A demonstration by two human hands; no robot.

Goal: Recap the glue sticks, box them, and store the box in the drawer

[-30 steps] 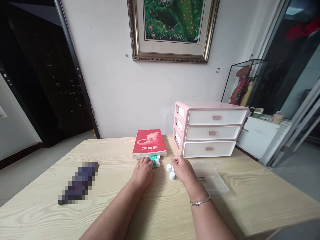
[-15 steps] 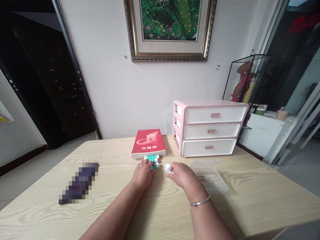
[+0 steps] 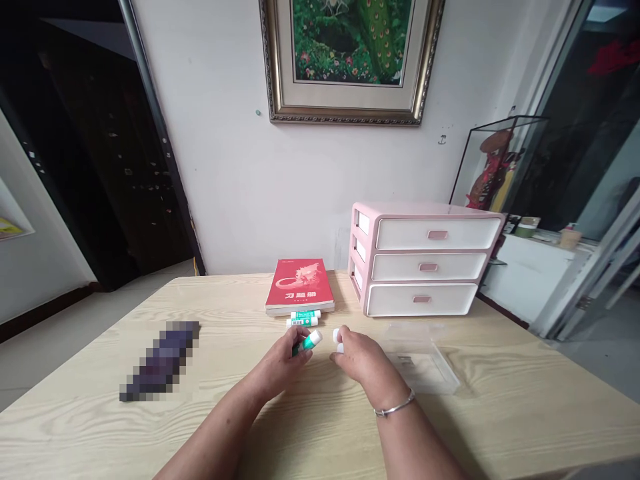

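Observation:
Fingers wrapped round it, my left hand [image 3: 287,353] holds a green and white glue stick [image 3: 311,343], its white cap pointing up and to the right. Two more glue sticks [image 3: 303,322] lie side by side on the table just beyond, against the front edge of a red book [image 3: 300,285]. Close by on the right, my right hand [image 3: 361,357] is closed on white rounded pieces [image 3: 337,335] that look like glue stick ends. Two of these ends show; the palm and fingers hide the rest. A small gap separates the two hands.
A clear plastic tray [image 3: 430,371] lies right of my right hand. Behind it stands a pink and white three-drawer organizer [image 3: 425,267]. A dark blurred item [image 3: 163,360] rests on the left of the wooden table [image 3: 80,427]. A framed picture [image 3: 345,115] hangs on the wall.
My left hand has lifted a glue stick off the table and drawn it back toward me, uncovering the two by the book. My right hand has tilted its white pieces slightly. The view has shifted a little.

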